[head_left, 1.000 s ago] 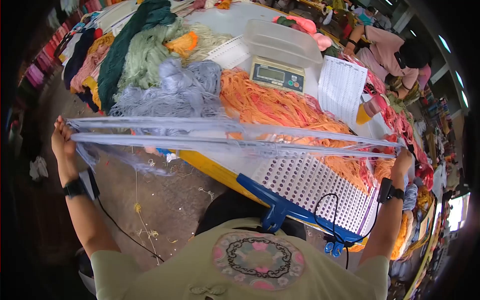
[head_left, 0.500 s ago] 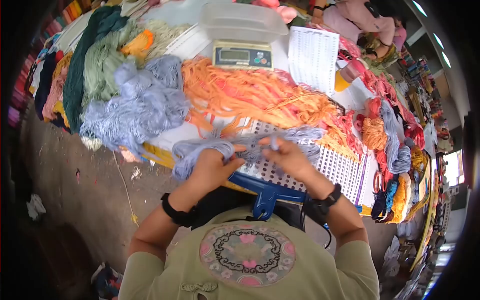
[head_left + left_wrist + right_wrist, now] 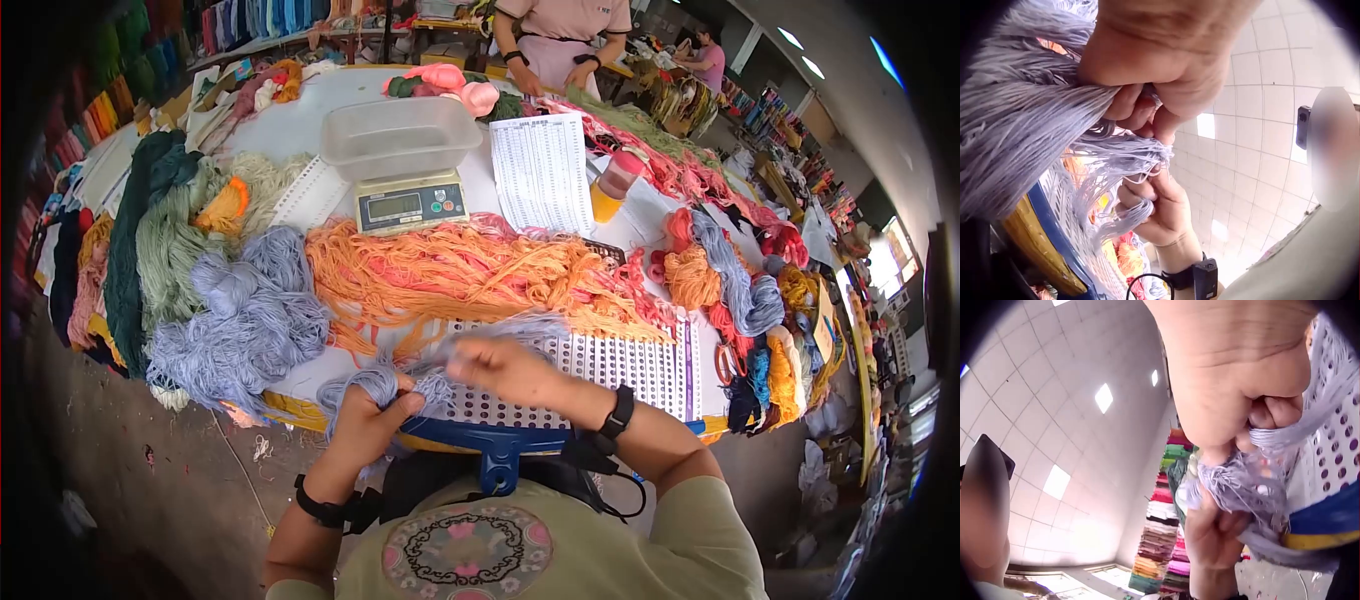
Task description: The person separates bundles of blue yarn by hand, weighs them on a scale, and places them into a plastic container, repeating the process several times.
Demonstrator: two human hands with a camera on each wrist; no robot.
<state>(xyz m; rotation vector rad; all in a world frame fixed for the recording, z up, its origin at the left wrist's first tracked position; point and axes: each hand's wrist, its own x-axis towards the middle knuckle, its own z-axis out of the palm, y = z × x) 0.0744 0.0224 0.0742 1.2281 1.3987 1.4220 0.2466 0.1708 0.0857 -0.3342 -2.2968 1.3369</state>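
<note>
Both hands are close together over the table's front edge, working on a skein of lavender-blue yarn (image 3: 375, 384). My left hand (image 3: 362, 425) grips one part of it, thumb and fingers pinching a bunched, looped end (image 3: 1157, 149). Just to the right, my right hand (image 3: 512, 370) has its fingers curled round a bundle of the strands (image 3: 1275, 439), its fingertips at the bunched end. Loose strands trail from the hands over a white perforated board (image 3: 625, 375). The palms hide part of the yarn in both wrist views.
A large lavender-blue yarn heap (image 3: 235, 325) lies left, orange yarn (image 3: 450, 270) behind the board. Farther back are a scale (image 3: 412, 203) with a plastic tray (image 3: 400, 140), and a printed sheet (image 3: 540, 175). A blue bracket (image 3: 500, 465) juts from the front edge. Another person (image 3: 565, 45) stands across the table.
The hands, wide apart with the yarn stretched between them, have come together at the front edge and gathered it into a bunch. The head view has tilted up.
</note>
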